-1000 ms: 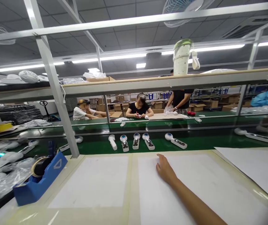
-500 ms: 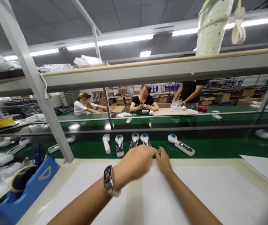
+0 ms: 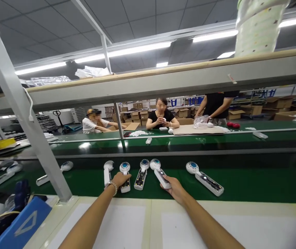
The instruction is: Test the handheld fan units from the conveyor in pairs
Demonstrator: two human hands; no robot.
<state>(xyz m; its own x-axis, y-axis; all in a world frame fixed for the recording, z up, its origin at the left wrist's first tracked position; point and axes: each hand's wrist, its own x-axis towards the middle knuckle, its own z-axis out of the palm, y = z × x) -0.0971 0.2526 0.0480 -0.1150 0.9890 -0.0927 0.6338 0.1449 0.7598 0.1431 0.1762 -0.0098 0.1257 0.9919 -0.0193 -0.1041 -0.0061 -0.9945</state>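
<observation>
A row of white handheld devices with round heads lies on the green belt (image 3: 254,183), several with circuit boards showing in their open handles. My left hand (image 3: 120,180) is closed over the handle of a blue-centred device (image 3: 124,167), its fingers partly hidden. My right hand (image 3: 173,188) grips the lower end of another device (image 3: 160,175), which lies tilted. Between the hands rests an untouched device (image 3: 140,178). Left of my left hand is a device with a plain white handle (image 3: 107,174). Farther right, one more open device (image 3: 207,181) lies slantwise.
A white-topped bench (image 3: 127,224) lies before me, with a blue tape dispenser (image 3: 26,221) at its left. A slanted metal post (image 3: 34,114) and an overhead shelf (image 3: 142,81) frame the belt. Across it are several people, including a person in black (image 3: 163,119) holding something white.
My hands have moved apart from the middle. The left has gone left onto a device; the right has taken hold of another device's handle. The camera view has shifted.
</observation>
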